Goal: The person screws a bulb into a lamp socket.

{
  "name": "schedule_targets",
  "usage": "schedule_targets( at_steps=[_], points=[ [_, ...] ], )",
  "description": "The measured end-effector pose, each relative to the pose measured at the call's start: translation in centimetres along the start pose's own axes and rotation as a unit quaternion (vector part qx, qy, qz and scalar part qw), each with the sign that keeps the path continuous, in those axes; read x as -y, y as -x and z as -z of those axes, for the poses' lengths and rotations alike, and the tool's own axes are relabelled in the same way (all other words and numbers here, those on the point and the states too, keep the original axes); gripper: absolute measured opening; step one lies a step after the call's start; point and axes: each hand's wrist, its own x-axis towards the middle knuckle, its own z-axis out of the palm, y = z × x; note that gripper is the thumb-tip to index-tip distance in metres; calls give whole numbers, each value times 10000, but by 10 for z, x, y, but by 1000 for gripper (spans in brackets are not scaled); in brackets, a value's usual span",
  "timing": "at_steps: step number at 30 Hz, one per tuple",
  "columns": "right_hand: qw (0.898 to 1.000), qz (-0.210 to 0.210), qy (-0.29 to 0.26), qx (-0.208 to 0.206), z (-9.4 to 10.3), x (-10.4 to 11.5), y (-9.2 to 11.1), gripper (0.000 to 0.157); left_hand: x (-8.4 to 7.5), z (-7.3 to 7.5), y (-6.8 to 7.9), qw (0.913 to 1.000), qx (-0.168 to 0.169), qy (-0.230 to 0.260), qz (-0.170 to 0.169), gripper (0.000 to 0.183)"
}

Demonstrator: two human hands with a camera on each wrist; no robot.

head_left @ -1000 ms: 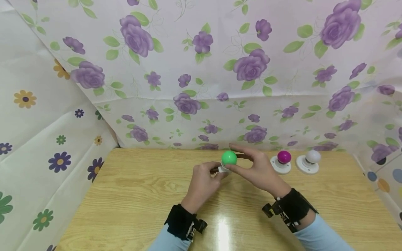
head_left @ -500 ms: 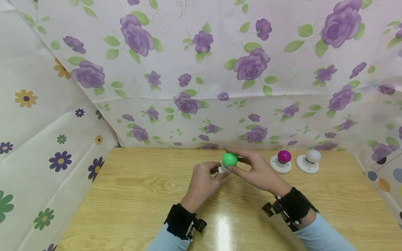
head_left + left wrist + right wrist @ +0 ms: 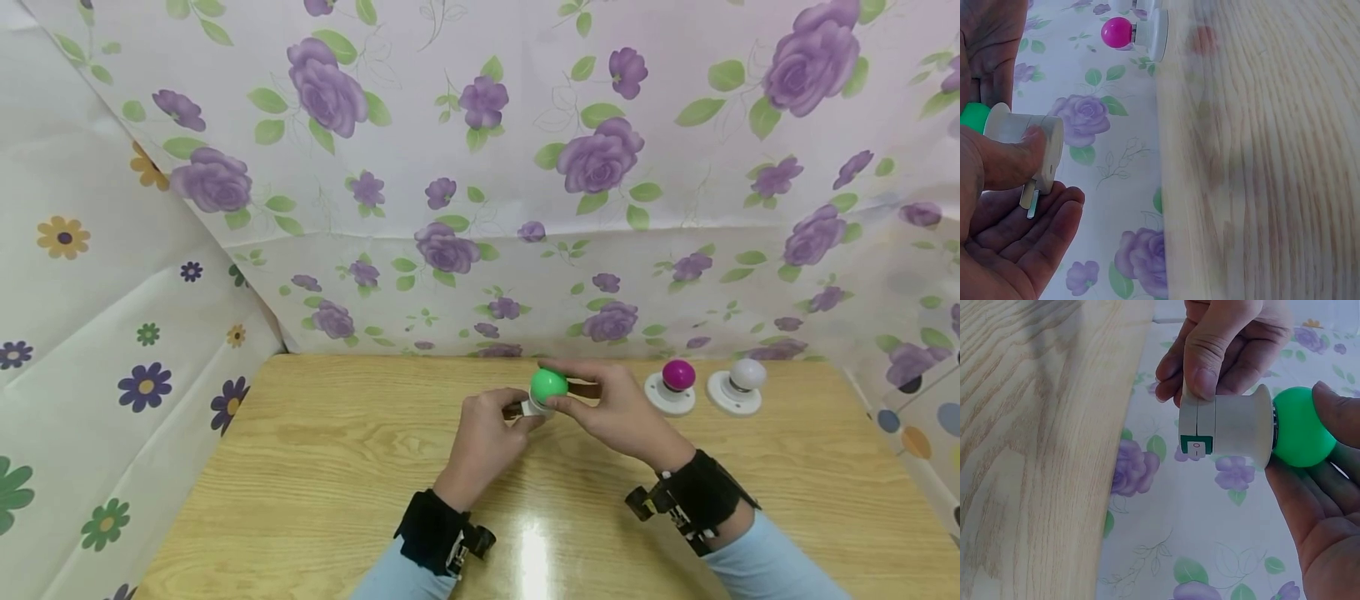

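My left hand (image 3: pixel 486 437) grips a white plug-in lamp socket (image 3: pixel 1235 425) with thumb and fingers. Two flat metal prongs (image 3: pixel 1030 199) stick out of it in the left wrist view, and a green-framed rocker switch (image 3: pixel 1197 445) shows on its side in the right wrist view. A round green bulb (image 3: pixel 549 385) sits at the socket's mouth, with a thin dark band of its base showing at the rim. My right hand (image 3: pixel 618 412) holds this bulb between thumb and fingers. Both hands are above the wooden table, near its back edge.
To the right, a magenta bulb (image 3: pixel 678 375) stands in a round white base (image 3: pixel 670 400). Beside it is a white bulb (image 3: pixel 748 374) in a similar base (image 3: pixel 733 398). Flower-printed sheeting (image 3: pixel 517 283) rises behind the wooden table (image 3: pixel 337 483).
The right index finger, earlier raised above the green bulb, has come down against it. The bulb has shifted slightly down and right in the head view; the left hand barely moves.
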Motion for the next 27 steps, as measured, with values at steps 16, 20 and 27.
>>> schedule_targets(
  at_steps=[16,20,27],
  points=[
    [9951,-59,-95,-986,-5,26,3,40,-4,-5,2,9997,-84,184,-96,19],
    [9956,-56,-9,-934,-3,26,2,40,-5,-5,1,9998,-63,173,-80,19],
    [9986,31,226,-484,4,20,1,45,-2,-4,0,9998,-3,162,-115,19]
  ],
)
